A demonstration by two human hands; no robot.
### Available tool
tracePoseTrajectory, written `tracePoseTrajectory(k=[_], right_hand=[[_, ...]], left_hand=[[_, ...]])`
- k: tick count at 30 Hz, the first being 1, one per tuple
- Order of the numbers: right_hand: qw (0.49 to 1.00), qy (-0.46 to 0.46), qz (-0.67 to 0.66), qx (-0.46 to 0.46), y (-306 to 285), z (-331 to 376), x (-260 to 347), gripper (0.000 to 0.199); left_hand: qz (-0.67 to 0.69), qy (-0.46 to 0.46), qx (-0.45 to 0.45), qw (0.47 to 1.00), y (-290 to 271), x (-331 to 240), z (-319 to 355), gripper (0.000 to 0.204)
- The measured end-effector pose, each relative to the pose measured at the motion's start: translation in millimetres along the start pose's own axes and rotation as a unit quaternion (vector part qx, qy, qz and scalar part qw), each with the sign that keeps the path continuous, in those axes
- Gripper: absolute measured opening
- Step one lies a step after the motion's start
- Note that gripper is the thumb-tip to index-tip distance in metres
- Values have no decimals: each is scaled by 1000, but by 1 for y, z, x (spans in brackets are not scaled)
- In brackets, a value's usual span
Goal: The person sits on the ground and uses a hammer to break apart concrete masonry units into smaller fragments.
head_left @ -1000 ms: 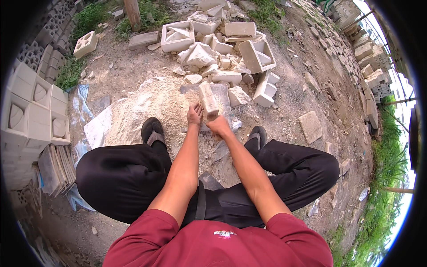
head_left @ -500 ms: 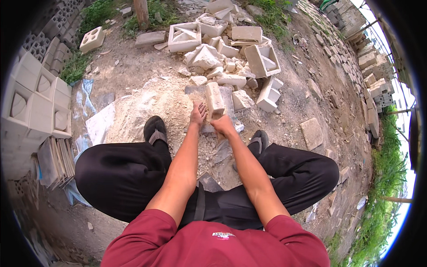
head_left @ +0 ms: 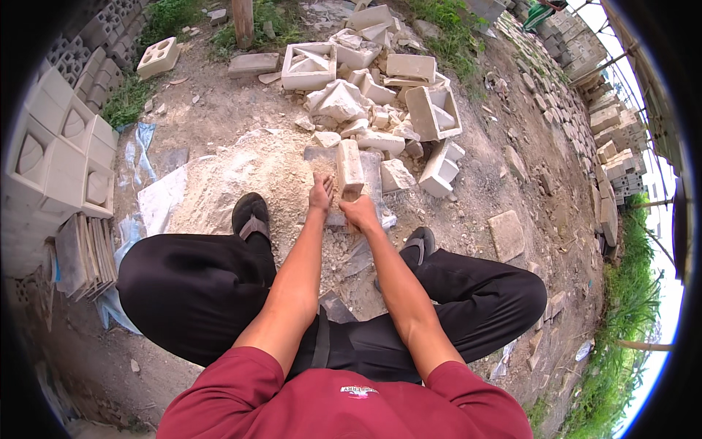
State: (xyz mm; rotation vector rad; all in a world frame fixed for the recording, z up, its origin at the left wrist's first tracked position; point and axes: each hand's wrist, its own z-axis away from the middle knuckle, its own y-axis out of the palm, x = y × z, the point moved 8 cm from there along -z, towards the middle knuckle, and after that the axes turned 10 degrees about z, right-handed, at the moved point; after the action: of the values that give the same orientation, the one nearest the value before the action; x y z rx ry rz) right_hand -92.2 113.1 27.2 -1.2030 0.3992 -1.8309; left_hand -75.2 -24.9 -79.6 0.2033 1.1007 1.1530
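My right hand (head_left: 359, 211) is closed at the near end of a dusty, pale rectangular block (head_left: 349, 165). Whether the fist wraps a handle or the block itself is hidden. The block stands out lengthwise ahead of the fist, over a grey flat slab (head_left: 371, 173) strewn with crumbs. My left hand (head_left: 320, 193) rests by the slab's left side with its fingers stretched out, next to the block and holding nothing. Pale crushed rubble (head_left: 241, 179) spreads to the left of it.
Broken hollow blocks (head_left: 340, 102) are heaped beyond the slab. Pale moulded blocks (head_left: 66, 157) are stacked at the left, above thin leaning boards (head_left: 84, 256). A flat stone (head_left: 506, 235) lies right of my foot. A wooden post (head_left: 243, 23) stands at the back.
The whole view has shifted slightly. My right fist keeps its hold at the block's near end, and my left hand stays beside it with little visible movement.
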Motion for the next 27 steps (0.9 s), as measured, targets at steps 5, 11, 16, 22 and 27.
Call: tracePoseTrajectory(k=[5, 11, 16, 22, 27], right_hand=[[991, -41, -119, -47, 6, 2, 19, 50], [997, 0, 82, -5, 23, -18, -25, 47], [997, -22, -72, 33, 10, 7, 26, 43], [996, -79, -7, 38, 39, 4, 8, 46], [998, -57, 9, 24, 11, -18, 2, 45]], left_hand=[[8, 69, -29, 997, -5, -17, 2, 84], [24, 217, -114, 969, 2, -63, 6, 74], [9, 229, -134, 964, -24, -66, 21, 75], [-38, 229, -150, 961, -34, -77, 4, 74], [-119, 260, -88, 954, 18, -70, 15, 69]])
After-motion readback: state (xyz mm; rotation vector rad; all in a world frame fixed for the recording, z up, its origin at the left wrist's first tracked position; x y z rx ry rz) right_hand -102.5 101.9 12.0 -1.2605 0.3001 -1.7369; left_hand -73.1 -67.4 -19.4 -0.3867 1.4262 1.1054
